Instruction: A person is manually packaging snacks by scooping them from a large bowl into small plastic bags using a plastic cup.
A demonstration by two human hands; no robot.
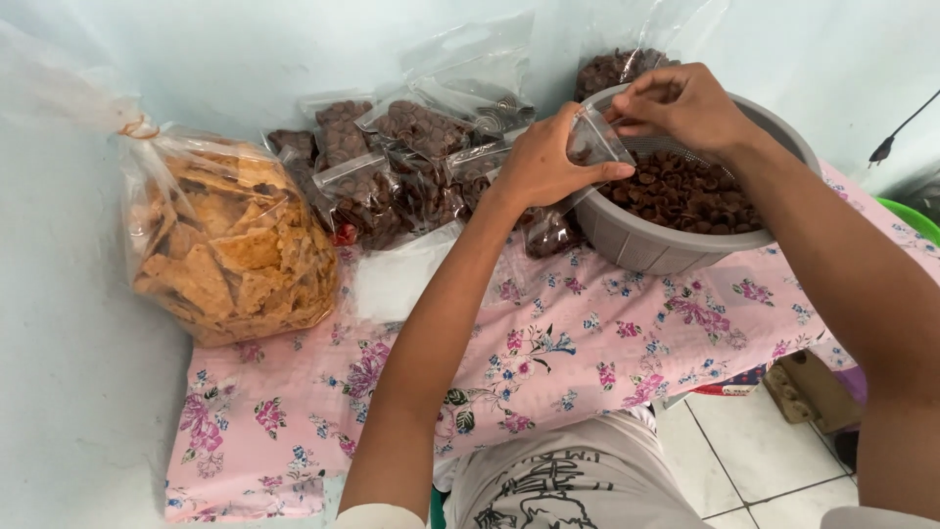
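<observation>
Both hands pinch a small clear bag (594, 137) over the grey basket (666, 245) of brown snacks (685, 191): left hand (543, 162) gripping its side, right hand (681, 103) its top.

- Surface: pink floral cloth (587, 353), spread beneath both forearms.
- Grey perforated basket (646, 245) of brown snacks, directly under the hands.
- Sealed clear pouches of brown snacks (382, 186), piled just left of the left hand (543, 162).
- Large tied bag of orange chips (230, 245), far left, well apart from the hands.
</observation>
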